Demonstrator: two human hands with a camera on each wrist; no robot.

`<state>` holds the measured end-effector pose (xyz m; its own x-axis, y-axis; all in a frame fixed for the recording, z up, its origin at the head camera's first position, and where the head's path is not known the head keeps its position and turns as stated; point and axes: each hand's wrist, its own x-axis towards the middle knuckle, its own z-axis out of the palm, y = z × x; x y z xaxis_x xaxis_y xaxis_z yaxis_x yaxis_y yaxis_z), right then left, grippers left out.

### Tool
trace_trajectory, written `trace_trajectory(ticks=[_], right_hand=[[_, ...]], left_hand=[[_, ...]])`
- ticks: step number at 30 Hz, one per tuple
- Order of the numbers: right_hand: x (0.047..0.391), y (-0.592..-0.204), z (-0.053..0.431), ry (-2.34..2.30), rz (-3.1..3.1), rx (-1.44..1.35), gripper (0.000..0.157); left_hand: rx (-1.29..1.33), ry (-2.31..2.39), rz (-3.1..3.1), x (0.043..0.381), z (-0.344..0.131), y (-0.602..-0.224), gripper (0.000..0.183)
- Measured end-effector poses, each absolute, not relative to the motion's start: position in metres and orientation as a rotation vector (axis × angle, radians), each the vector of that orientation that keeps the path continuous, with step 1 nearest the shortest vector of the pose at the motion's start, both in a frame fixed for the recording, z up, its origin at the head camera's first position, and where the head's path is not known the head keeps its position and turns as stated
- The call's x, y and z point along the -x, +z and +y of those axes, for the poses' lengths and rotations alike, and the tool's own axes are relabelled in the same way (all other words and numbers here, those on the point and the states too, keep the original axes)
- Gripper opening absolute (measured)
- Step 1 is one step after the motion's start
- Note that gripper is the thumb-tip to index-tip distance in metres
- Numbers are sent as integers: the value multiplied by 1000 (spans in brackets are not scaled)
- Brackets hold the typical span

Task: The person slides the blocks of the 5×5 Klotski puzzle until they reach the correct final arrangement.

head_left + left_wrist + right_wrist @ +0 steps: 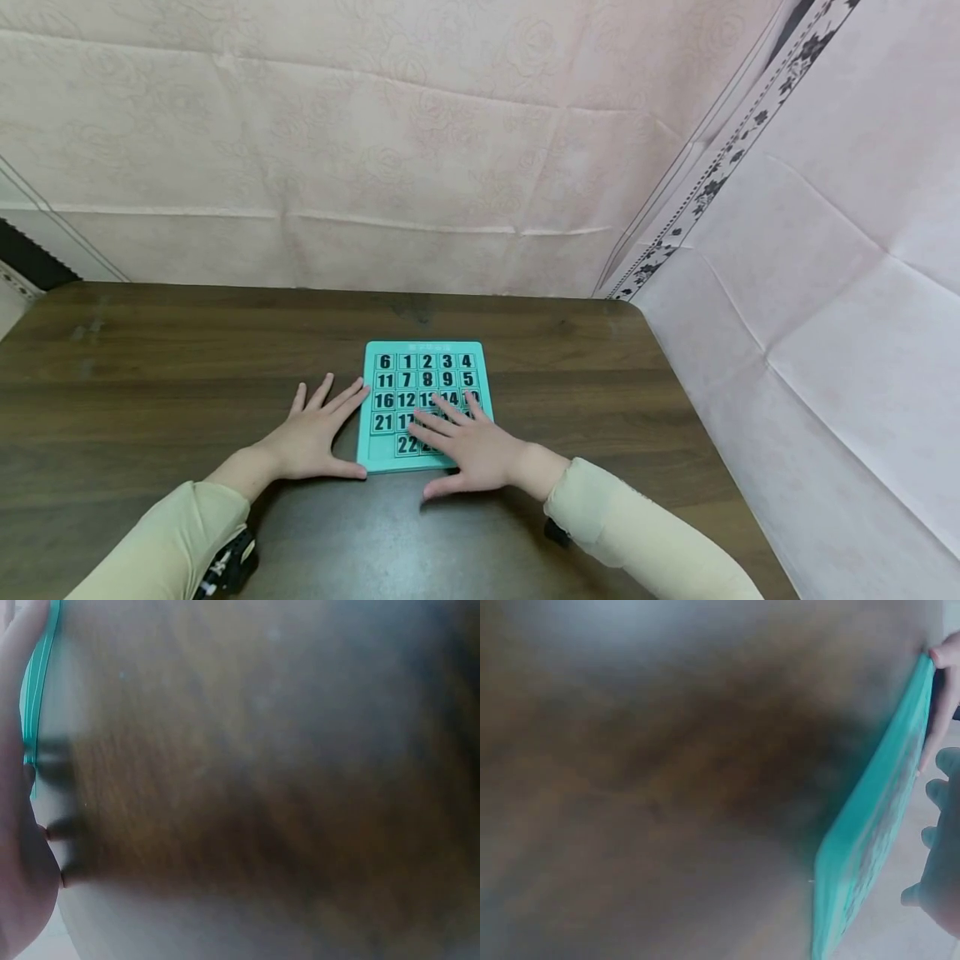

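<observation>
A teal number sliding puzzle (423, 350) lies flat on the table, its tiles bearing black numerals. The lower left slot beneath 21 has no tile. My left hand (307, 442) rests on the table at the puzzle's left side, fingers spread; its index fingertip and thumb reach the left edge. Over the puzzle's lower right part is my right hand (480, 454), fingers spread and hiding several tiles, thumb off the near edge. In the right wrist view the right fingers (937, 793) appear beyond the puzzle (870, 817). The left wrist view shows only a sliver of the puzzle's edge (37, 690).
The dark wooden table (187, 350) has a rounded far right corner. Behind it hangs a pale patterned cloth (337, 150); another white cloth (840, 333) with a black floral border runs along the right side. Dark devices sit at both wrists.
</observation>
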<state>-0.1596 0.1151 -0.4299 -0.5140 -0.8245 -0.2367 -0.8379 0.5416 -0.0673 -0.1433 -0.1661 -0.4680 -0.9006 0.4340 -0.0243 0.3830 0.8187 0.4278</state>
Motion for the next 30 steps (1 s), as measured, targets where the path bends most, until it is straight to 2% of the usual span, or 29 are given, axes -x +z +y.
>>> trace_trajectory(ticks=[14, 30], right_hand=[[172, -432, 80, 136, 2517, 1352, 85], [165, -434, 80, 177, 2493, 1355, 84]], left_hand=[[-645, 638, 2870, 144, -165, -466, 113], [-633, 637, 2856, 148, -166, -470, 114]])
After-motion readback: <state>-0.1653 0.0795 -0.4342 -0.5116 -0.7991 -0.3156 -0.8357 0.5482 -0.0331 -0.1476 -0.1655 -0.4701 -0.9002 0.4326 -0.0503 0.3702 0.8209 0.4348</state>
